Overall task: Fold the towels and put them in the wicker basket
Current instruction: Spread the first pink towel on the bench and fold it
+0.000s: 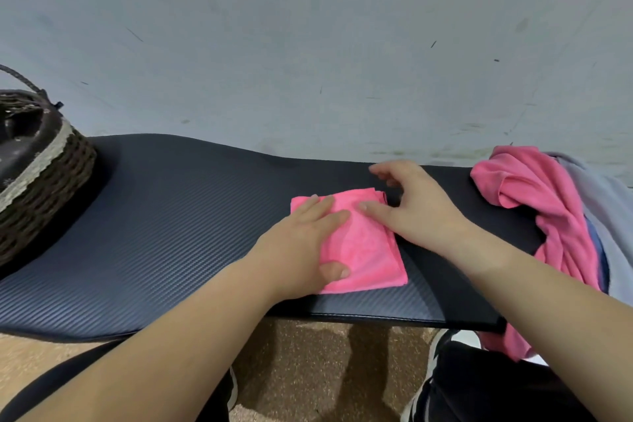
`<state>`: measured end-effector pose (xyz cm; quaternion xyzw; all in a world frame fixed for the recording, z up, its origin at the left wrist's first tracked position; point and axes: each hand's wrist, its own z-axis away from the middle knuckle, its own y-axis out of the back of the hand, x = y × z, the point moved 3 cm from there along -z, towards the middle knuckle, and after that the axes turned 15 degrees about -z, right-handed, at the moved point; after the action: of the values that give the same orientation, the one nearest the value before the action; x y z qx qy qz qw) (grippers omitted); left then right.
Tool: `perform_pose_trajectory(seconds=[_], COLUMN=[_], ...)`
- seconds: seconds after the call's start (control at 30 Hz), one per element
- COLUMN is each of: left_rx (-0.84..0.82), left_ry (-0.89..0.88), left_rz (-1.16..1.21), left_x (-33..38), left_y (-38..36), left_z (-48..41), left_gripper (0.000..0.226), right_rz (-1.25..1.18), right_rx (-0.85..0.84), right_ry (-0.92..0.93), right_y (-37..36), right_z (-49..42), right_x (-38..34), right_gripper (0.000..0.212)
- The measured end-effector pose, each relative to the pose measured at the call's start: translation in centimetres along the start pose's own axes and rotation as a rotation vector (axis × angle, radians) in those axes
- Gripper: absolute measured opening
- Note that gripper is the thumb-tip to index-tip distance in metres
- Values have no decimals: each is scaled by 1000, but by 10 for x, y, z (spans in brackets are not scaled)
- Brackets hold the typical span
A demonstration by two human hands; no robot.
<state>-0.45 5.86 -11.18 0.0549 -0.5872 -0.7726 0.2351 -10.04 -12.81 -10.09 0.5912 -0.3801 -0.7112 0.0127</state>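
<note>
Pressing down with the left hand [301, 236] — fingers straight and flat, thumb laid on top, gripping nothing. Same for the right hand [414, 212]: spread loose, one fingertip on the cloth, the rest over the far right corner, holding nothing. Under both, folded towel [368, 250], pink, down to a small rectangle, lying midway along the black padded bench [154, 216]. Looks like final smoothing on this one; not yet lifted. Well off to the left, wicker basket [51, 178] — can't tell whether anything folded is inside, only dark lining visible. At the right end, crumpled pink towel [534, 188] and grey cloth [613, 202], heaped and unfolded. Judging by that: one fold about done, transfer plus at least two more to go.
</note>
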Motion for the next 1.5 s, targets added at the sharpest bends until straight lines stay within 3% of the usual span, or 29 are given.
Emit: perform_pose_trajectory(seconds=[0.07,0.13,0.23,0.3,0.37,0.47,0.67,0.9,1.23,1.43,1.5], left_rx=[20,27,122,205,129,30,97,113,236,197,161], left_ry=[-18,-14,133,350,499,454,430,454,186,83,134], left_rz=[4,25,38,75,203,323,454,807,279,228,180], left_x=[-1,-3,-12,-22,-26,-15,-11,-13,35,45,36], left_y=[0,2,10,17,17,10,17,23,22,18,18], left_z=[1,4,8,11,11,11,11,20,18,6,5], left_gripper=[89,88,81,64,46,42,26,40,42,30,43], right_rz=[-10,93,268,280,302,306,247,288,107,192,263], right_rx=[-240,-472,-608,-607,-603,-604,-570,-583,-553,-484,-445], right_ry=[81,24,-63,-66,-64,-69,-52,-70,-123,-115,-153], right_y=[-5,-13,-16,-17,-19,-21,-15,-34,6,4,8], right_z=[8,17,25,26,25,26,23,31,27,24,19], right_x=[-9,-5,10,12,11,11,5,2,8,15,19], right_gripper=[82,110,114,113,114,115,116,119,119,103,97])
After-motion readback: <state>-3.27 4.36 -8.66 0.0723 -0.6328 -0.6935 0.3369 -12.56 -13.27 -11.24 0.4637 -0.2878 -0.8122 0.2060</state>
